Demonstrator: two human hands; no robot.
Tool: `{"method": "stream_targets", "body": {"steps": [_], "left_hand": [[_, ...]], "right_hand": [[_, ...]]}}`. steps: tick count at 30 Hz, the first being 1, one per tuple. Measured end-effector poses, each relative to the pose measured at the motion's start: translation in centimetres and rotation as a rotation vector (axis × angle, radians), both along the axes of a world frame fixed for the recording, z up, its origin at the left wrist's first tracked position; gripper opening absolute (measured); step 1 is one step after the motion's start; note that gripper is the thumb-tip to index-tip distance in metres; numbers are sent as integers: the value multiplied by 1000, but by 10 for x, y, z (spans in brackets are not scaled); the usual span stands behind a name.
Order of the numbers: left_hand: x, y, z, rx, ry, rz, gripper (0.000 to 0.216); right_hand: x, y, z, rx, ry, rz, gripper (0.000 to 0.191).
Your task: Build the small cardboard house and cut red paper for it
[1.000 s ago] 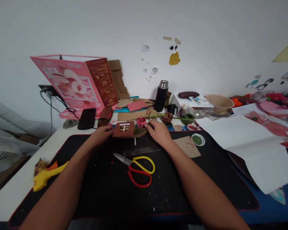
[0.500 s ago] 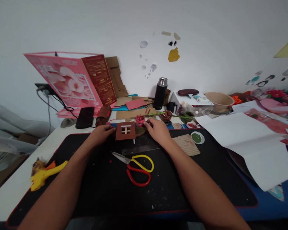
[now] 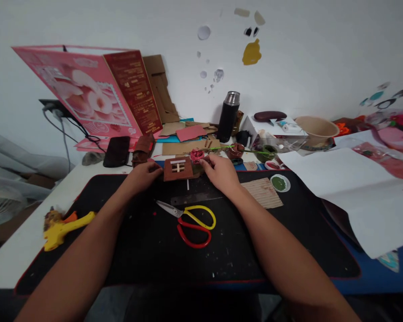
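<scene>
A small brown cardboard panel (image 3: 185,173) with a cut-out window and pale crossbars stands tilted at the back of the black mat (image 3: 147,250). My left hand (image 3: 143,176) is at its left edge, fingers closed together, the fingertips against that edge. To the right of the panel, my right hand (image 3: 221,172) has its thumb and fingers curled together beside a pink pot (image 3: 197,155); what lies between them is hidden. Scissors (image 3: 184,219) with one yellow and one red handle lie in front, near a ruler (image 3: 196,198).
A yellow glue gun (image 3: 65,229) lies at left. Behind are a phone (image 3: 117,151), a pink box (image 3: 87,96), cardboard scraps (image 3: 181,147) and a black flask (image 3: 229,117). To the right are corrugated cardboard (image 3: 263,193), a dish of green paint (image 3: 280,183) and white paper (image 3: 356,197).
The whole view has shifted as the head tilted down slightly. The panel leans a little differently, its window crossbars showing at another angle. Both hands stay in nearly the same places.
</scene>
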State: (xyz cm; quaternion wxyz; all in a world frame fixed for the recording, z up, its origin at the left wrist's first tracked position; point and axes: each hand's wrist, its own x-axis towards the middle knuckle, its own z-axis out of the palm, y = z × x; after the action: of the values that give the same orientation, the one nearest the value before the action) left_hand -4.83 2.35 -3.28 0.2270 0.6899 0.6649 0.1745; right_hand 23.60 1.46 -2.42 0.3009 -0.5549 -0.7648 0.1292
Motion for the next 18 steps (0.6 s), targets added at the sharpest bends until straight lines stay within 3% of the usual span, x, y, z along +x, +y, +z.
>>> {"method": "stream_targets", "body": {"steps": [18], "left_hand": [[1,-1,-4,51,46,12,36]], "right_hand": [[-3,0,-5,10,334,1,30]]}}
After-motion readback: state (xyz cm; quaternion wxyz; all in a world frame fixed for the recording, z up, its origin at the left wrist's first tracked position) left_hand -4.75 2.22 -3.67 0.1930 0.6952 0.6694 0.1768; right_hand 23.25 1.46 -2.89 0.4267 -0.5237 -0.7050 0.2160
